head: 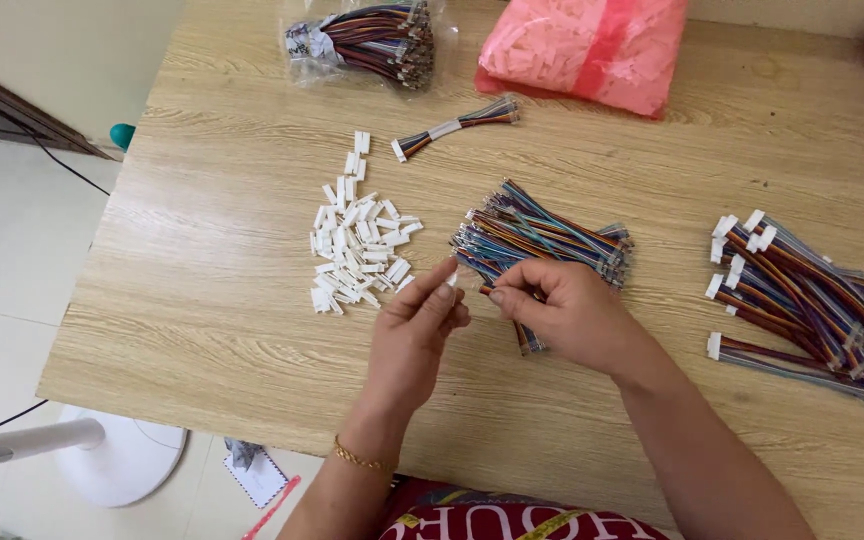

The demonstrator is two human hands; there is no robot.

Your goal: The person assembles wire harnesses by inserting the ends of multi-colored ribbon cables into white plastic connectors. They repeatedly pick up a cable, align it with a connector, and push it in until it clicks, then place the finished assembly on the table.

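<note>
My left hand (414, 325) pinches a small white plastic connector housing (451, 279) between thumb and fingertips. My right hand (564, 310) grips a short multicoloured wire bundle (525, 340), its end pointing at the housing. The two hands almost touch above the wooden table (202, 300). Just behind them lies a heap of loose coloured wire bundles (542, 235). To the left is a pile of several white housings (357, 250).
A stack of wire bundles fitted with white housings (802, 300) lies at the right. At the back sit one fitted bundle (457, 125), a clear bag of wires (367, 40) and a pink bag of white parts (582, 45). A white fan base (122, 460) stands on the floor.
</note>
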